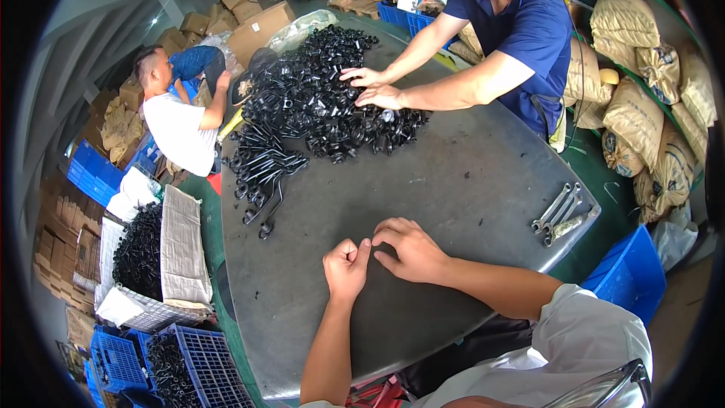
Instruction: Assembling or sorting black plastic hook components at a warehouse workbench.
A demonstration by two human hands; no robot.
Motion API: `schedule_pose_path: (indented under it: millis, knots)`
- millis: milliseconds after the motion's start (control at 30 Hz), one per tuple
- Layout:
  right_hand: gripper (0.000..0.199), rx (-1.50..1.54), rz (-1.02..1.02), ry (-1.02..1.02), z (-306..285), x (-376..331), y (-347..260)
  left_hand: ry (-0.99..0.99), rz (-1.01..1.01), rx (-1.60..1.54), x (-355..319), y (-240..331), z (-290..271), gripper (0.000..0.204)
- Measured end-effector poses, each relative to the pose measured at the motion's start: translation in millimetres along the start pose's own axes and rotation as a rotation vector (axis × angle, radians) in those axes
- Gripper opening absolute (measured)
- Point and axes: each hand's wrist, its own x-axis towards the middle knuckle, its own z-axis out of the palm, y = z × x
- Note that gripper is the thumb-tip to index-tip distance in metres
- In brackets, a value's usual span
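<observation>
Inside of curled bare left hand hidden, contact with bare right hand unclear, lower pieces of heaped black metal parts buried, head of standing co-worker in navy short-sleeved shirt cut off by upper edge

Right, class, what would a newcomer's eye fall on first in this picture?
Probably the heap of black metal parts on the far side of the grey table, a co-worker's hands at the heap's right edge. Nearer, the person's left hand and right hand are close together over the table. Silver wrenches lie near the table's right corner.
</observation>
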Motion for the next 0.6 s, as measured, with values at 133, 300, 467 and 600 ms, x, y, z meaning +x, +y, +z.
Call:
schedule_pose_path:
  millis: [133, 300, 467, 600]
  knots:
    - [0.017, 0.016, -0.038, 0.064, -2.8, 2.6, 1.1, -0.004, 0.012, 0.008, -0.3, -1.6, 0.3, 0.054]
    - [0.019, -0.007, -0.01, 0.088, -5.5, 4.3, 3.3, -0.01, -0.001, -0.002, -0.4, 0.6, 0.0, 0.054]
    - [0.022, -0.056, 0.058, 0.22, -19.7, 16.0, 14.2, -0.017, -0.026, -0.002, -0.3, 1.5, 0.3, 0.054]
    - [0.025, -0.035, 0.199, 0.273, -26.9, 26.9, 29.6, -0.007, -0.03, -0.018, 0.1, -0.3, 0.0, 0.055]
